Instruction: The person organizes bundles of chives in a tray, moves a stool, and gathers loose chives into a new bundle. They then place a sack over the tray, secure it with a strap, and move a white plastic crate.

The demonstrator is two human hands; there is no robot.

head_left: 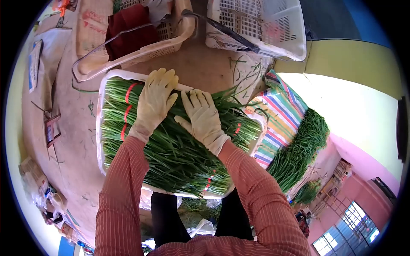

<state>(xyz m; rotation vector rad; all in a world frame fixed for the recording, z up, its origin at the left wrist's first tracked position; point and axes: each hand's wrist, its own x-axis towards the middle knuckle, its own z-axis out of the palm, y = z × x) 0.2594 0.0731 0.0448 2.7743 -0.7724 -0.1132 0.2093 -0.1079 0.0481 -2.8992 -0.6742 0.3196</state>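
Observation:
A white tray (101,128) lies in front of me, packed with bundles of long green chives (179,158) tied with red bands. My left hand (154,101), in a pale glove, rests flat on the bundles near the tray's far edge, fingers spread. Just to its right, my right hand (204,120), also gloved, presses flat on the greens. Neither hand grips anything.
Two white plastic baskets (265,25) stand beyond the tray, one holding a red cloth (128,25). A striped sheet (282,115) at the right carries a heap of loose chives (301,149). Paper and small items lie on the brown floor at the left.

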